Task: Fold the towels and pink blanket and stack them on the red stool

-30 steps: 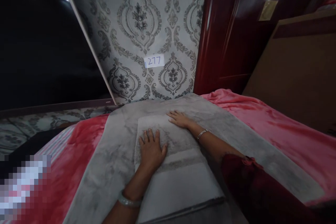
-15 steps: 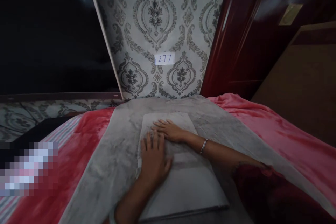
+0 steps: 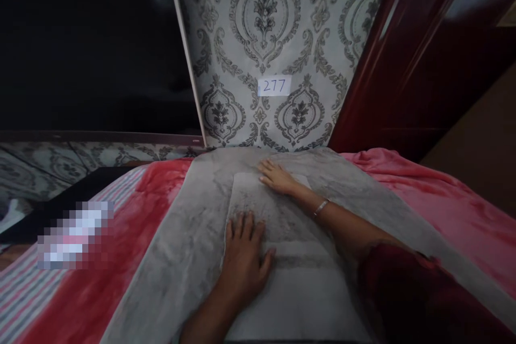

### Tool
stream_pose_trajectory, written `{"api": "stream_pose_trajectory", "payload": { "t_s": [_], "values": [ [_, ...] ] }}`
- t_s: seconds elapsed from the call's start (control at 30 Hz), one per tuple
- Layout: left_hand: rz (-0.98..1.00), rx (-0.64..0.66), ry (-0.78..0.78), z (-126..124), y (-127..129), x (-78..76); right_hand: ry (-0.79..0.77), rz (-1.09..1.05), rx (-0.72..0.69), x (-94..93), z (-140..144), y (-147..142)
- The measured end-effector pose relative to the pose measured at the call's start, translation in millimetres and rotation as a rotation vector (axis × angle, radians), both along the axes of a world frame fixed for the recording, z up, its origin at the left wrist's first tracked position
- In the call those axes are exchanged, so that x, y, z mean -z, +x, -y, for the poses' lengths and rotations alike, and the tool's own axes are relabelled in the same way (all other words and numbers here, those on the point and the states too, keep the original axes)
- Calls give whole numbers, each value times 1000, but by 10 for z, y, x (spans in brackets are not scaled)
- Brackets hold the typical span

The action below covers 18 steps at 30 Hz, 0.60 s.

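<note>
A light grey folded cloth (image 3: 298,295), perhaps a towel, lies flat with a paler band across its middle. My left hand (image 3: 245,250) rests palm down near its left edge, fingers spread and pointing away from me. Farther off, my right hand (image 3: 277,177) lies flat at the cloth's far edge, its fingertips reaching past that edge; a bracelet (image 3: 321,208) circles the right wrist. Neither hand grips anything. Beneath the cloth spreads a grey plush blanket (image 3: 177,226).
Red-pink plush fabric (image 3: 121,236) shows left of the grey blanket, beside a striped sheet (image 3: 36,295). A dark television screen (image 3: 88,48) stands at left, a glossy dark-red wooden panel (image 3: 407,64) at right. A paper marked 277 (image 3: 274,86) is on the patterned wall.
My right hand has slid away from me to the cloth's far edge. My left hand has come slightly nearer, so the hands are farther apart. The view has shifted left.
</note>
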<state>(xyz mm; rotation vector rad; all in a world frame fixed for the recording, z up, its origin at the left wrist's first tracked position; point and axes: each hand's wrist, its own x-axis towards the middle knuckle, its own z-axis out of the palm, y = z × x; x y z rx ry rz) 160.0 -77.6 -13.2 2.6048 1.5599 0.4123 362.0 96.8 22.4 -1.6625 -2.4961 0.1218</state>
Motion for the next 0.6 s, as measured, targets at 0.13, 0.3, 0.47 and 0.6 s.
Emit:
{"api": "stream_pose_trajectory", "payload": {
  "t_s": [0.13, 0.3, 0.47, 0.6],
  "values": [
    [-4, 94, 32, 288, -165, 171, -22, 13, -424, 78, 316, -337],
    [-30, 94, 36, 397, -219, 475, -83, 23, -481, 214, 122, -506],
    [-35, 106, 89, 355, -213, 503, -119, 36, -315, 264, -384, -484],
    [-36, 105, 68, 374, -215, 369, -131, 40, -187, 203, -496, -541]
  ]
}}
